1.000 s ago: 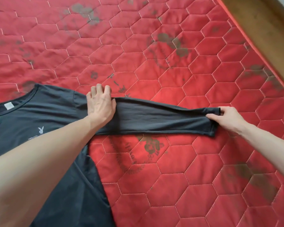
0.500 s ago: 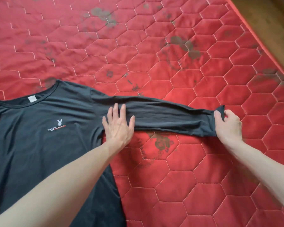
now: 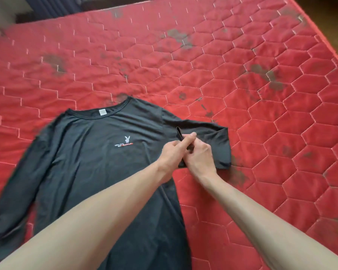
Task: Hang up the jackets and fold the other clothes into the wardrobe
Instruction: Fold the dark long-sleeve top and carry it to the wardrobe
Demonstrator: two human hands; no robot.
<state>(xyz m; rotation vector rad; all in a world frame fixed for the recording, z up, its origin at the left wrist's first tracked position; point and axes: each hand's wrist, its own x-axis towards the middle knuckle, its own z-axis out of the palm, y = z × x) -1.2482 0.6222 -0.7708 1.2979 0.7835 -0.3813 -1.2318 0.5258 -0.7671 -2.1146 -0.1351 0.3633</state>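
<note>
On our red mattress (image 3: pixel 242 55) | one dark long-sleeved shirt (image 3: pixel 90 164), one sleeve (image 3: pixel 211 137) doubled back | two hands together — left hand (image 3: pixel 173 152) and right hand (image 3: pixel 200 154) both pinching its cuff (image 3: pixel 180 136)

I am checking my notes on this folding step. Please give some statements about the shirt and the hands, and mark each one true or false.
1. The shirt lies chest side up on the mattress. True.
2. The sleeve near the hands is stretched out straight. False: it is folded back toward the body.
3. The right hand pinches the cuff. True.
4. The left hand is off the shirt. False: it is on the shirt, beside the right hand.
5. The mattress is blue. False: it is red.
</note>
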